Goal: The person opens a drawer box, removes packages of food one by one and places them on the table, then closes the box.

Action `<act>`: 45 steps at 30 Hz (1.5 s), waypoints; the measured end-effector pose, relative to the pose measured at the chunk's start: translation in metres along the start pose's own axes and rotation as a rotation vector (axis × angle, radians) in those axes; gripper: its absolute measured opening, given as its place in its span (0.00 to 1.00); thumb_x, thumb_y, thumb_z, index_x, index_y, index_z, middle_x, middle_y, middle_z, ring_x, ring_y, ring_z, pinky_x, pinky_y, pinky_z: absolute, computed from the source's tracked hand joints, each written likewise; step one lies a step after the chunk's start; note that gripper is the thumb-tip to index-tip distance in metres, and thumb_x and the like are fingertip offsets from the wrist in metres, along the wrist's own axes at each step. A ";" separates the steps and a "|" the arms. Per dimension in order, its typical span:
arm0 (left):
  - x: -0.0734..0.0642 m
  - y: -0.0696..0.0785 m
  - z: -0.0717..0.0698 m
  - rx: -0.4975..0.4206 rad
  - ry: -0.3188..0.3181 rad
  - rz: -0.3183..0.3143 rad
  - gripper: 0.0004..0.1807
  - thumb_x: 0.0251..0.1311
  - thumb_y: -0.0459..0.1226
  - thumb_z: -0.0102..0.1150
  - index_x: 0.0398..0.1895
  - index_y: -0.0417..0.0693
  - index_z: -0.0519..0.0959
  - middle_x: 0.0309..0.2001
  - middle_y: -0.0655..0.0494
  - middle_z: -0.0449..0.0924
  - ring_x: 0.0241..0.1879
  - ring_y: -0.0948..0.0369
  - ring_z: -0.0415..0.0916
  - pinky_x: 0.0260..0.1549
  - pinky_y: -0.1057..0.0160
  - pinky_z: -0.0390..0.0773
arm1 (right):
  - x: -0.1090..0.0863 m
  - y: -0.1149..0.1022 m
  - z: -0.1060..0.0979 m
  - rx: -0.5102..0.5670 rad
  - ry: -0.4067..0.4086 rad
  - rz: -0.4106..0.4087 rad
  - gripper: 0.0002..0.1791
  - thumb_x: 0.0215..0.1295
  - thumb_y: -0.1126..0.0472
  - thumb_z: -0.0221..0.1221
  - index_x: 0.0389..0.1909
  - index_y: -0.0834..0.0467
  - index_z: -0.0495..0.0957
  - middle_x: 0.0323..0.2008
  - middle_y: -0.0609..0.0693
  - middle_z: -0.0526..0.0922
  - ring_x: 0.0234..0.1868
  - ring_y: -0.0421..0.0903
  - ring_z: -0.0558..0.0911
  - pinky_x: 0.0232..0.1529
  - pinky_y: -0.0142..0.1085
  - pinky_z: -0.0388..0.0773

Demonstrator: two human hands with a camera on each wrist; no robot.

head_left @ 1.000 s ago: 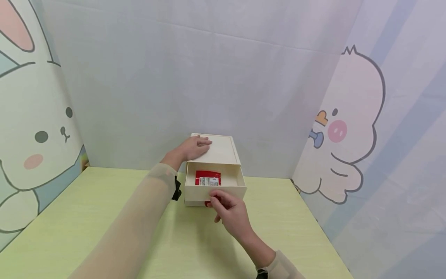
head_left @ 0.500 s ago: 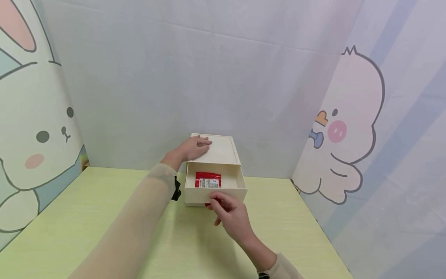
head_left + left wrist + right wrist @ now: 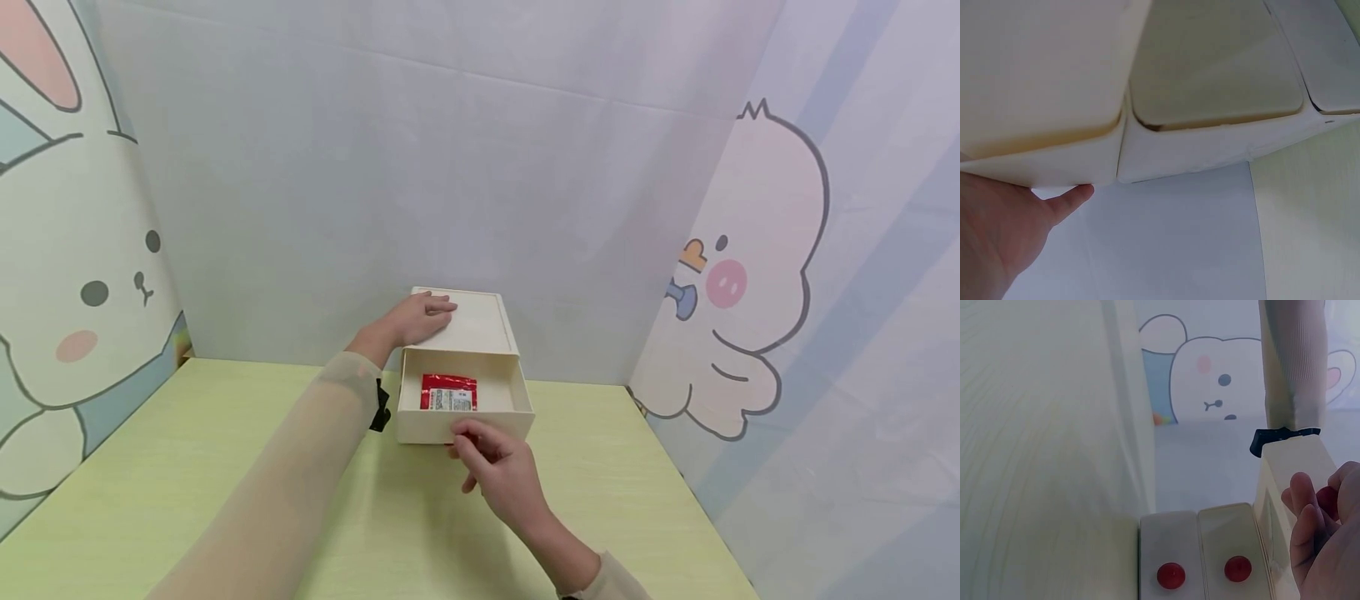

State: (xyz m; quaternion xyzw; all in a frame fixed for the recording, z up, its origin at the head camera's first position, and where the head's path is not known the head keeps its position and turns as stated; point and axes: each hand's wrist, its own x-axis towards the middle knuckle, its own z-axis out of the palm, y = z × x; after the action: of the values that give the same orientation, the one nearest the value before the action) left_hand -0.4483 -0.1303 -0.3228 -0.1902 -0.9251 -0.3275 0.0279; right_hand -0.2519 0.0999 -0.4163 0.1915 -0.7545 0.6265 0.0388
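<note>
A small cream drawer cabinet (image 3: 480, 321) stands against the back wall with its top drawer (image 3: 426, 428) pulled out. Inside that drawer lies a red packet (image 3: 448, 392) with a white printed label. My left hand (image 3: 420, 317) rests on the cabinet's top near its left edge, fingers extended. In the left wrist view, the left hand (image 3: 1004, 231) lies along the cabinet's edge. My right hand (image 3: 501, 471) is in front of the drawer. In the right wrist view its curled fingers and thumb pinch the drawer's round red knob (image 3: 1327, 501), which is partly covered.
Below the open drawer, two closed drawers show red knobs, a nearer knob (image 3: 1237, 569) and a farther knob (image 3: 1171, 575). The cabinet stands on a pale green table (image 3: 600, 500). Cloth walls with cartoon animals enclose the back and sides, including a rabbit (image 3: 75, 250).
The top drawer has slid farther out toward me, and the red packet has come along with it. My right hand has moved slightly nearer with the knob; my left hand has stayed put.
</note>
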 end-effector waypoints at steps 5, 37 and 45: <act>0.001 0.000 0.000 0.004 0.001 0.003 0.28 0.84 0.50 0.46 0.81 0.55 0.75 0.87 0.53 0.61 0.91 0.43 0.42 0.88 0.37 0.46 | -0.003 -0.001 0.001 0.005 0.006 0.013 0.09 0.77 0.58 0.68 0.52 0.54 0.91 0.40 0.60 0.93 0.28 0.41 0.88 0.28 0.36 0.88; 0.002 -0.001 0.000 -0.003 -0.010 -0.012 0.29 0.84 0.50 0.46 0.81 0.55 0.75 0.88 0.53 0.61 0.91 0.45 0.42 0.88 0.37 0.46 | -0.016 -0.002 0.000 0.009 -0.019 0.042 0.09 0.78 0.57 0.68 0.53 0.53 0.90 0.41 0.60 0.94 0.34 0.41 0.91 0.27 0.35 0.88; 0.001 0.000 0.000 -0.005 -0.006 -0.004 0.29 0.84 0.50 0.46 0.81 0.54 0.75 0.87 0.52 0.61 0.91 0.44 0.42 0.88 0.37 0.46 | -0.019 -0.005 0.001 0.005 -0.015 0.047 0.09 0.78 0.58 0.68 0.52 0.55 0.90 0.41 0.62 0.93 0.35 0.41 0.91 0.27 0.34 0.87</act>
State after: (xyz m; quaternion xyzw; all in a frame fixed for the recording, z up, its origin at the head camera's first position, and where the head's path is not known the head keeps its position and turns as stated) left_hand -0.4494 -0.1300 -0.3222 -0.1894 -0.9247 -0.3295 0.0237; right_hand -0.2326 0.1033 -0.4177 0.1784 -0.7575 0.6277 0.0179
